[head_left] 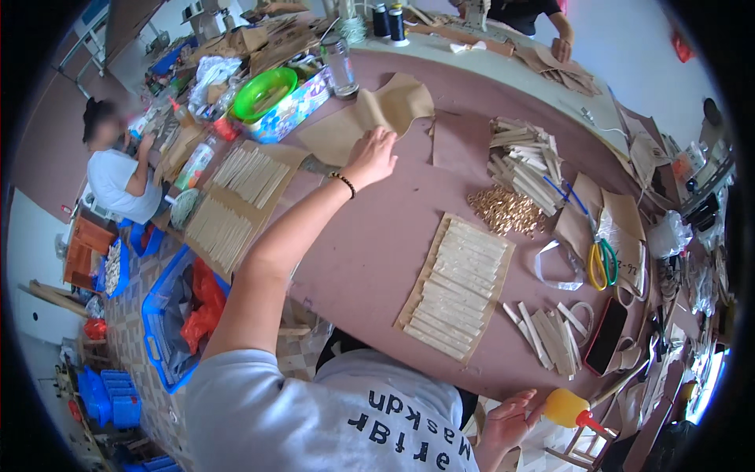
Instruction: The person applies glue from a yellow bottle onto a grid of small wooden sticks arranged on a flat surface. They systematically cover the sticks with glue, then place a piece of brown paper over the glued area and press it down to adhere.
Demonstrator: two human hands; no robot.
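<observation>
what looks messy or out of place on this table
Mostly the loose heap of small gold pieces lying straight on the table, in no container. The pale strips behind it are jumbled, unlike the neat rows on the cardboard sheet.

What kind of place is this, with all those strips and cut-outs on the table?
Probably a small craft workshop, perhaps for leather or paper goods. The worktable holds rows of pale strips, a tan cut sheet under the left hand, and scissors; the right hand is by a yellow glue bottle.
</observation>
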